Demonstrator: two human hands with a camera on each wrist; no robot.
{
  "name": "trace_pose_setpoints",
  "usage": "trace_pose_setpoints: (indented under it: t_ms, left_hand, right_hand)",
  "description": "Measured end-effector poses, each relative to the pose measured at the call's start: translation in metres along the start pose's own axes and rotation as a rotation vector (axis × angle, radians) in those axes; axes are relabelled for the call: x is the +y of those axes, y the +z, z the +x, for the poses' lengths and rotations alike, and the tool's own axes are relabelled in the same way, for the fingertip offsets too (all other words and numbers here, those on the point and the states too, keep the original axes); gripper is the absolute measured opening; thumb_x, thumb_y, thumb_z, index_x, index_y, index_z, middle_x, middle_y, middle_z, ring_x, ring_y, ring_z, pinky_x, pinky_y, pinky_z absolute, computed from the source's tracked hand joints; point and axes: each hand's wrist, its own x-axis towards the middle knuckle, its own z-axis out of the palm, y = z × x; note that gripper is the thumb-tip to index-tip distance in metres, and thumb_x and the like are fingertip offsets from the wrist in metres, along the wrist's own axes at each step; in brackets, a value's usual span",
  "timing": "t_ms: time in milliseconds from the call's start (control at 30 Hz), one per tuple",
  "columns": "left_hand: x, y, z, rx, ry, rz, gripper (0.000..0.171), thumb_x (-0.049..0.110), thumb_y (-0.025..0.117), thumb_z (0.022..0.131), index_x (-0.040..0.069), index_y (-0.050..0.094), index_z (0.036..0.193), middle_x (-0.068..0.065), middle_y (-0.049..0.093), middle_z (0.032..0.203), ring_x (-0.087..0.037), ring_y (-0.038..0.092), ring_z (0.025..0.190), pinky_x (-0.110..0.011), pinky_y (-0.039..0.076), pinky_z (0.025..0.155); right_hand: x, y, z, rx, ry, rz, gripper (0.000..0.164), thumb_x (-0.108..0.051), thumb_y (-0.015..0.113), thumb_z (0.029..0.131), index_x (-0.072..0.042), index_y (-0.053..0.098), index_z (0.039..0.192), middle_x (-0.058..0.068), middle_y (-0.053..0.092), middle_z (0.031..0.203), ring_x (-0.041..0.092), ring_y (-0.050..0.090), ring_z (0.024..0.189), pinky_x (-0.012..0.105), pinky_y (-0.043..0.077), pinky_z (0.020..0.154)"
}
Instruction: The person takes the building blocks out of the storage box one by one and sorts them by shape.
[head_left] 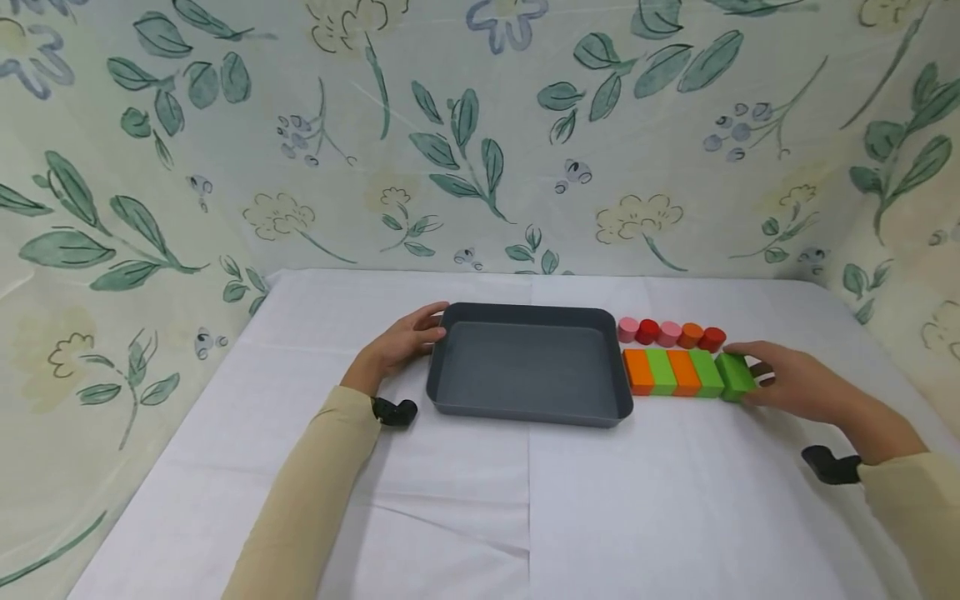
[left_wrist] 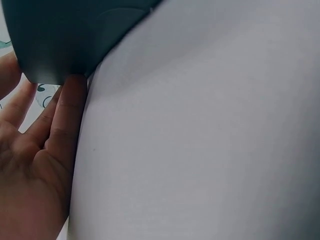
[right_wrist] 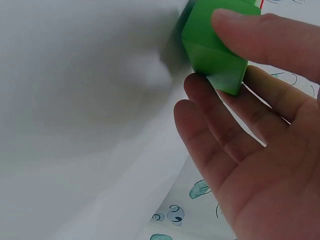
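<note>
A dark grey rectangular tray (head_left: pixel 528 411) lies on the white cloth. My left hand (head_left: pixel 405 343) touches its left end, and in the left wrist view the fingers (left_wrist: pixel 67 117) lie fairly straight against the tray's outer wall (left_wrist: pixel 55 40). To the right of the tray, my right hand (head_left: pixel 798 383) pinches a green block (head_left: pixel 735 377) between thumb (right_wrist: pixel 245 32) and fingers. This block stands at the right end of a row of orange blocks (head_left: pixel 639 372) and green blocks (head_left: pixel 662 372), turned slightly out of line with them.
Behind the blocks runs a row of short cylinders: pink (head_left: pixel 628 329), red (head_left: pixel 647 332) and orange (head_left: pixel 691 336). White cloth (head_left: pixel 450 517) covers the table. A leaf-patterned curtain (head_left: pixel 480 167) hangs behind and at both sides.
</note>
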Motion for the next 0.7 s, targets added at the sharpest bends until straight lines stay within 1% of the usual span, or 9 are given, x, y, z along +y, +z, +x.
trace_pose_setpoints:
  t_ms: [200, 233, 400, 533, 700]
  left_hand:
    - [0.0001, 0.0001, -0.0006, 0.001, 0.0, -0.002, 0.063, 0.013, 0.055, 0.101, 0.024, 0.029, 0.157, -0.011, 0.027, 0.164, -0.032, 0.032, 0.15, -0.053, 0.024, 0.126]
    - [-0.0023, -0.0002, 0.0018, 0.004, 0.003, -0.001, 0.063, 0.014, 0.056, 0.101, 0.025, 0.03, 0.157, -0.011, 0.027, 0.164, -0.032, 0.032, 0.15, -0.053, 0.025, 0.126]
    - [0.0002, 0.0021, 0.0025, 0.004, 0.003, -0.004, 0.063, 0.013, 0.055, 0.101, 0.025, 0.03, 0.157, -0.01, 0.028, 0.164, -0.031, 0.032, 0.15, -0.052, 0.026, 0.125]
    - [-0.0007, 0.002, 0.0043, 0.0, 0.007, -0.005, 0.063, 0.013, 0.055, 0.101, 0.024, 0.029, 0.157, -0.01, 0.027, 0.164, -0.031, 0.031, 0.15, -0.053, 0.026, 0.125]
    - [-0.0018, 0.0005, 0.004, 0.001, -0.008, 0.002, 0.065, 0.015, 0.056, 0.1, 0.025, 0.028, 0.157, -0.009, 0.026, 0.165, -0.032, 0.03, 0.151, -0.052, 0.024, 0.126]
  right_hand:
    - [-0.0015, 0.0014, 0.0044, -0.01, 0.0, 0.003, 0.069, -0.007, 0.074, 0.083, 0.006, 0.041, 0.142, 0.038, 0.041, 0.138, 0.054, 0.053, 0.111, 0.057, 0.058, 0.086]
    - [-0.0012, 0.0015, 0.0044, -0.009, 0.0, 0.004, 0.069, -0.007, 0.073, 0.083, 0.006, 0.041, 0.142, 0.038, 0.041, 0.139, 0.054, 0.053, 0.112, 0.057, 0.058, 0.087]
    - [-0.0002, 0.0026, 0.0045, -0.006, 0.01, 0.009, 0.069, -0.005, 0.072, 0.083, 0.005, 0.04, 0.143, 0.038, 0.04, 0.14, 0.055, 0.052, 0.114, 0.058, 0.057, 0.089]
    - [-0.0002, 0.0031, 0.0038, 0.0, 0.009, 0.008, 0.069, -0.004, 0.071, 0.084, 0.006, 0.039, 0.144, 0.038, 0.039, 0.141, 0.056, 0.051, 0.114, 0.06, 0.056, 0.09]
    - [-0.0019, 0.0056, 0.0051, -0.006, 0.045, 0.016, 0.07, -0.007, 0.071, 0.085, 0.007, 0.036, 0.144, 0.039, 0.041, 0.139, 0.057, 0.05, 0.117, 0.06, 0.055, 0.091]
